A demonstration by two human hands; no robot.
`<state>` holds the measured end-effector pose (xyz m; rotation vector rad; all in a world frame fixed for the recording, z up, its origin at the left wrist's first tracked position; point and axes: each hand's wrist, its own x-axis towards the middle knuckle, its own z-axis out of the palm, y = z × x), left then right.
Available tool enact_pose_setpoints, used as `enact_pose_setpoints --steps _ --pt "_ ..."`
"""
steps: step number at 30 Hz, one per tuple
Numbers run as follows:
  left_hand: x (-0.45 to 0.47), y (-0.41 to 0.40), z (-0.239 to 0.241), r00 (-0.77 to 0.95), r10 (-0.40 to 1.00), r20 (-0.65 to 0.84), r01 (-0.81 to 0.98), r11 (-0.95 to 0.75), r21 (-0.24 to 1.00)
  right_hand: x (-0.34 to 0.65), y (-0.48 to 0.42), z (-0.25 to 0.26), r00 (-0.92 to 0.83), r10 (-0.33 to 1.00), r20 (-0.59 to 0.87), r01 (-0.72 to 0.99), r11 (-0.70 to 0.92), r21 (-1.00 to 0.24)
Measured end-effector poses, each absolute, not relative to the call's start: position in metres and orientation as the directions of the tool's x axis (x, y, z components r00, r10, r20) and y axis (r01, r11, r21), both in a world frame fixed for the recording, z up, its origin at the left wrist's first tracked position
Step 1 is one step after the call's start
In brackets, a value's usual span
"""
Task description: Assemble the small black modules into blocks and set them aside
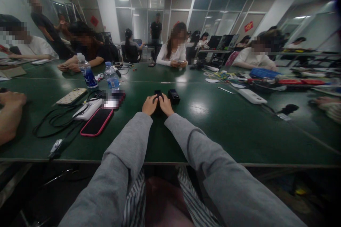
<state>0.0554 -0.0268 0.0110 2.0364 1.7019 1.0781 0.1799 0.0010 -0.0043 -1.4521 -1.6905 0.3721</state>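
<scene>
My left hand (150, 105) and my right hand (166, 105) are close together over the green table (207, 127), fingers curled around a small black object (158, 92). Its kind cannot be made out, since the fingers cover much of it. Just right of my right hand, apart from it, stands a small black box (174, 96) with a lighter patch on its top. To the left of my hands lies a phone with a pink edge (97, 122), screen up.
On the left are a white power strip (87, 109), black cables, a patterned phone case (71, 97) and two bottles, one blue-labelled (88, 74). Another power strip (252, 96) and tangled wires lie right. People sit around the table; a person's arm (10, 117) rests at left.
</scene>
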Motion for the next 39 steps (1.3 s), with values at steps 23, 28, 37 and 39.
enact_pose_setpoints --steps 23,28,37,39 --pt "0.048 -0.029 0.010 0.050 0.933 0.355 0.772 -0.262 0.579 0.234 -0.021 0.025 0.113 0.771 0.627 0.891 0.201 -0.407" --pt "0.051 -0.029 0.008 0.151 0.908 0.390 0.819 -0.336 0.466 0.248 -0.006 0.005 0.155 0.881 0.447 0.863 0.099 -0.496" --pt "0.051 -0.031 0.009 0.155 0.915 0.373 0.843 -0.319 0.432 0.222 -0.012 0.000 -0.019 0.911 0.413 0.857 0.227 -0.463" --pt "0.051 -0.032 0.010 0.169 0.915 0.367 0.848 -0.325 0.418 0.217 -0.013 0.000 -0.050 0.915 0.401 0.856 0.246 -0.455"
